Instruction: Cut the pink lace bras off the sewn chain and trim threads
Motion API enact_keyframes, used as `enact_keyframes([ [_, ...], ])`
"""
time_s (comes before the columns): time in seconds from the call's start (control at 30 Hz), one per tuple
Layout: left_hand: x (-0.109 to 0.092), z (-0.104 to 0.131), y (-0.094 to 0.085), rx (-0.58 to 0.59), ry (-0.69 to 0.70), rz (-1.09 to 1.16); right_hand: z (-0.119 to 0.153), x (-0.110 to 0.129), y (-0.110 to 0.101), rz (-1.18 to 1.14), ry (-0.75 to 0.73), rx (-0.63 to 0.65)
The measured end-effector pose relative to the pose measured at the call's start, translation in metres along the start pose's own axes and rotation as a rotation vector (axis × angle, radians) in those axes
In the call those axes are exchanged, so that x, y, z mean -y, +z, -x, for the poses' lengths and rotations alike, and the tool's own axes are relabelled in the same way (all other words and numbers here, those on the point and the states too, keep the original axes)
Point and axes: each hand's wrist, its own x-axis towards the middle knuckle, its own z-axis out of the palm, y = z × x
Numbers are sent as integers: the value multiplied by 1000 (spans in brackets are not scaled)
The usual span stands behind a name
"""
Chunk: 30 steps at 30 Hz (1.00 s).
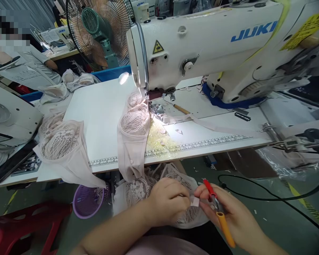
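My left hand [170, 200] is closed, its fingers pinching the edge of a pale pink lace bra [188, 214] over my lap. Close beside it, my right hand [231, 209] holds a pair of pliers [217, 207] with one red and one orange handle; the tool lies across the palm. Thumb and forefinger of that hand meet near a small pale fabric tab [195, 201] between the two hands. Another lace bra [134, 124] lies under the sewing machine's needle and hangs over the table edge. What the left fingertips grip is partly hidden.
The white JUKI sewing machine [202, 46] stands over the table [95, 102]. A lace bra [63, 141] lies at the left edge. A purple basket [81, 212] and red stool [48, 221] are on the floor. A cable [255, 194] loops at right. A person sits behind, near a fan [103, 32].
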Motion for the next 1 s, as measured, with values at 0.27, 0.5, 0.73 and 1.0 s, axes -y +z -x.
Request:
enact_keyframes([
  [0.27, 0, -2, 1, -19, 27, 11, -2, 12, -9, -132, 14, 62],
  [0.5, -2, -4, 3, -10, -30, 91, -10, 18, -12, -97, 7, 152],
  [0.73, -2, -3, 5, 2, -83, 113, -14, 13, -11, -69, 23, 196],
  [1.0, -2, -4, 5, -14, -84, 130, -15, 15, -16, -133, 65, 99],
])
